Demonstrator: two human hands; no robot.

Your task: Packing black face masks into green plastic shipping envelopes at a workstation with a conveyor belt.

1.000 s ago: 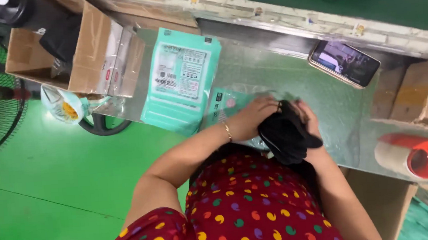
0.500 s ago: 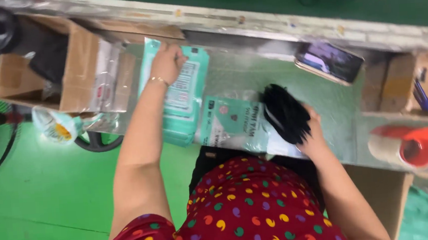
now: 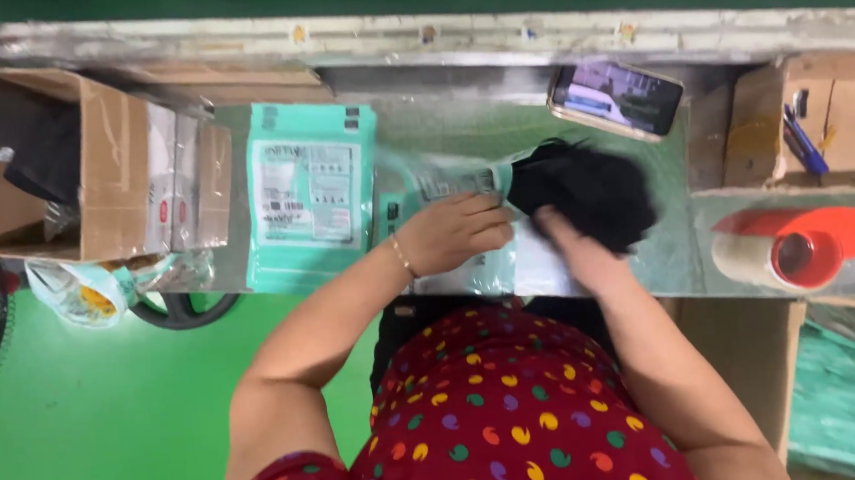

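Head view, from above: a teal plastic mailer bag (image 3: 466, 222) is pinned flat on the reflective tabletop (image 3: 678, 242) by the left hand (image 3: 452, 233), whose fingers (image 3: 492, 227) are curled over the bag's mouth, apparently so the opening is kept wide. A bundle of black fabric (image 3: 590, 194) is pressed toward that mouth by the right hand (image 3: 574, 250); its fingers are buried under the cloth, so how far they are closed cannot be told. The bundle is seen touching the bag's open edge, just beyond the right fingers and beside the left ones, partly on the bag and partly on the bare tabletop.

One stack of flat teal mailers (image 3: 312, 193), label side up, is laid near the left fingers on their outer side, seemingly kept within easy reach. Past it, one open cardboard box (image 3: 111, 167) with dark contents is set, well apart from the hands. One phone (image 3: 618, 96), screen lit, is propped beyond the right fingers, angled toward the person. One red tape dispenser (image 3: 799, 244) with a roll of clear tape is placed on the outer side of the right fingers, near the tabletop's edge. One smaller carton (image 3: 840, 121) holding a blue pen (image 3: 802, 139) is placed above it. One bangle is worn on the left wrist.
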